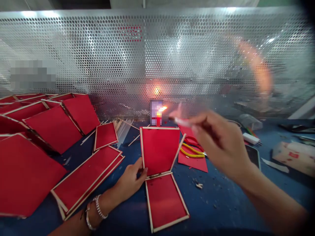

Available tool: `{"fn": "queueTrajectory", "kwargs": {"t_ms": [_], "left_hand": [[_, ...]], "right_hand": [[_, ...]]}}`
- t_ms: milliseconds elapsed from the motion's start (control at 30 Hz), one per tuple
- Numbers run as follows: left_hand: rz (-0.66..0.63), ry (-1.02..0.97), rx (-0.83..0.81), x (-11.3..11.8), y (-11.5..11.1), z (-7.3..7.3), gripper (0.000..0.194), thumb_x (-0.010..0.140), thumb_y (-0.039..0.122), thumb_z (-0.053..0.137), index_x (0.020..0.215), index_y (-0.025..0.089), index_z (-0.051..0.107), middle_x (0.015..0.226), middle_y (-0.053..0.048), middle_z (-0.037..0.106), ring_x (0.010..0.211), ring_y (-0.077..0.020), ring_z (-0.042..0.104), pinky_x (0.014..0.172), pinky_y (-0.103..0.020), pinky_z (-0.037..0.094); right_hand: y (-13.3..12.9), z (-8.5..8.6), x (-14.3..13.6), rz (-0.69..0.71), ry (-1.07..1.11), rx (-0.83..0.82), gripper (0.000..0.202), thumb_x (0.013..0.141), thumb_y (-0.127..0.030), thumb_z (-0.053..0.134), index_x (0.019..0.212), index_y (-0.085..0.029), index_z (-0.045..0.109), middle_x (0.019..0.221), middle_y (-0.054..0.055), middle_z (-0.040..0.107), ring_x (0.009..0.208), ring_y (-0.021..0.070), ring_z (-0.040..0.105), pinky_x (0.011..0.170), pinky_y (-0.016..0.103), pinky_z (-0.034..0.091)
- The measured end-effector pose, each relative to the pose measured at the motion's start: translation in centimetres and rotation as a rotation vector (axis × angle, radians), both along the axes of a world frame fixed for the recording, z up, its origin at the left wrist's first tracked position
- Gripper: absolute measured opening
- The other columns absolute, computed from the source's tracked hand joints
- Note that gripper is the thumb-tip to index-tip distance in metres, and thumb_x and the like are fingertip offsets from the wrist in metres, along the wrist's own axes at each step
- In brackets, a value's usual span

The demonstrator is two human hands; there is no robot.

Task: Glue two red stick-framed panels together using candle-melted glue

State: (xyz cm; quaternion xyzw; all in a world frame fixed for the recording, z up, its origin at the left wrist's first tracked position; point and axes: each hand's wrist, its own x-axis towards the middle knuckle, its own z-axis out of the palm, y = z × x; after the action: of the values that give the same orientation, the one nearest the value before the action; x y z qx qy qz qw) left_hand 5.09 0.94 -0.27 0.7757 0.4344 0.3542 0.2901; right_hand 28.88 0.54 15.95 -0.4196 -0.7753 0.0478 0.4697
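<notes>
My left hand (131, 178) grips the lower left edge of a red panel (161, 149) edged with pale wooden strips. That panel stands raised at the back edge of a second red framed panel (166, 201), which lies flat. A dark smear shows along the joint between them. My right hand (219, 144), blurred, pinches a short whitish stick (183, 122) that looks like a glue stick. Its tip points left, toward a lit red candle (158, 121) behind the raised panel, and is apart from the flame.
Red framed pieces (54, 126) crowd the left side. Wooden and translucent sticks (125, 131) lie behind them. Yellow-handled scissors (192, 151) rest on red card (193, 163). A phone (253, 155) and a box (294, 155) are at the right. A perforated metal screen (110, 65) stands behind.
</notes>
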Motion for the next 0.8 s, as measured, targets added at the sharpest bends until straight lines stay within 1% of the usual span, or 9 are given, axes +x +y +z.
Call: {"fn": "queueTrajectory", "kwargs": {"t_ms": [67, 133, 167, 233, 333, 467, 600, 700, 800], "left_hand": [[-0.011, -0.016, -0.023, 0.0, 0.0, 0.0, 0.015, 0.091, 0.025, 0.039, 0.102, 0.02, 0.048, 0.071, 0.002, 0.061, 0.061, -0.0142, 0.06, 0.056, -0.021, 0.043], [-0.023, -0.048, -0.041, 0.1, -0.1, 0.1, 0.017, 0.09, 0.024, 0.039, 0.105, 0.021, 0.047, 0.077, 0.001, 0.063, 0.067, -0.0145, 0.062, 0.06, -0.021, 0.045], [-0.025, -0.06, -0.037, 0.1, -0.1, 0.1, 0.019, 0.09, 0.023, 0.039, 0.108, 0.021, 0.046, 0.079, 0.001, 0.064, 0.069, -0.0145, 0.062, 0.061, -0.021, 0.045], [-0.019, -0.052, -0.021, 0.2, -0.1, 0.1, 0.021, 0.09, 0.022, 0.039, 0.11, 0.022, 0.045, 0.079, 0.002, 0.064, 0.067, -0.0138, 0.061, 0.06, -0.021, 0.044], [-0.019, -0.026, -0.011, 0.1, -0.1, 0.0, 0.02, 0.09, 0.022, 0.039, 0.108, 0.021, 0.046, 0.074, 0.002, 0.063, 0.061, -0.0129, 0.059, 0.056, -0.021, 0.042], [-0.049, -0.067, 0.002, 0.1, 0.1, -0.2, 0.028, 0.09, 0.024, 0.039, 0.118, 0.02, 0.041, 0.082, 0.0, 0.065, 0.072, -0.0151, 0.063, 0.063, -0.023, 0.046], [-0.062, -0.082, -0.006, 0.1, 0.1, -0.2, 0.031, 0.091, 0.025, 0.039, 0.122, 0.022, 0.038, 0.089, -0.001, 0.065, 0.08, -0.0166, 0.064, 0.067, -0.024, 0.048], [-0.056, -0.082, -0.009, 0.2, 0.1, -0.1, 0.03, 0.091, 0.024, 0.04, 0.121, 0.023, 0.039, 0.088, 0.0, 0.066, 0.077, -0.0155, 0.064, 0.065, -0.023, 0.048], [-0.051, -0.086, -0.026, 0.2, 0.0, 0.0, 0.026, 0.09, 0.022, 0.041, 0.116, 0.022, 0.043, 0.085, 0.0, 0.067, 0.072, -0.0143, 0.064, 0.063, -0.021, 0.047]], "right_hand": [[-2.2, -1.4, 0.2, 0.174, -0.124, -0.113, 0.008, 0.08, -0.022, 0.049, 0.083, -0.028, 0.053, 0.052, -0.006, 0.048, 0.04, 0.0095, 0.038, 0.042, 0.024, 0.028], [-3.8, -3.0, 0.5, 0.281, -0.266, -0.248, 0.011, 0.08, -0.019, 0.048, 0.084, -0.026, 0.055, 0.059, -0.004, 0.056, 0.045, 0.0093, 0.046, 0.044, 0.023, 0.031], [-4.2, -3.7, 0.7, 0.283, -0.353, -0.327, 0.015, 0.08, -0.016, 0.045, 0.086, -0.025, 0.056, 0.065, -0.002, 0.059, 0.051, 0.0098, 0.05, 0.047, 0.022, 0.033], [-4.6, -5.3, 1.1, 0.27, -0.489, -0.401, 0.019, 0.08, -0.013, 0.043, 0.085, -0.022, 0.058, 0.07, -0.001, 0.062, 0.057, 0.0107, 0.054, 0.051, 0.022, 0.034], [-4.0, -7.5, 2.1, 0.199, -0.621, -0.368, 0.019, 0.081, -0.013, 0.043, 0.083, -0.02, 0.06, 0.072, 0.002, 0.063, 0.062, 0.0126, 0.058, 0.055, 0.023, 0.034], [-2.8, -9.6, 2.8, 0.109, -0.732, -0.294, 0.018, 0.081, -0.012, 0.043, 0.082, -0.018, 0.059, 0.067, 0.002, 0.062, 0.06, 0.0129, 0.058, 0.052, 0.023, 0.031], [-2.1, -10.6, 2.3, 0.097, -0.831, -0.223, 0.014, 0.082, -0.013, 0.044, 0.082, -0.018, 0.058, 0.072, 0.002, 0.063, 0.06, 0.0142, 0.058, 0.049, 0.026, 0.026], [-1.8, -10.9, 1.7, 0.105, -0.879, -0.175, 0.011, 0.082, -0.014, 0.046, 0.082, -0.018, 0.056, 0.073, 0.002, 0.063, 0.06, 0.0161, 0.057, 0.048, 0.029, 0.022], [-1.5, -11.2, 1.3, 0.107, -0.897, -0.13, 0.009, 0.082, -0.014, 0.047, 0.08, -0.018, 0.055, 0.071, 0.002, 0.062, 0.058, 0.0166, 0.056, 0.047, 0.031, 0.019]]}}
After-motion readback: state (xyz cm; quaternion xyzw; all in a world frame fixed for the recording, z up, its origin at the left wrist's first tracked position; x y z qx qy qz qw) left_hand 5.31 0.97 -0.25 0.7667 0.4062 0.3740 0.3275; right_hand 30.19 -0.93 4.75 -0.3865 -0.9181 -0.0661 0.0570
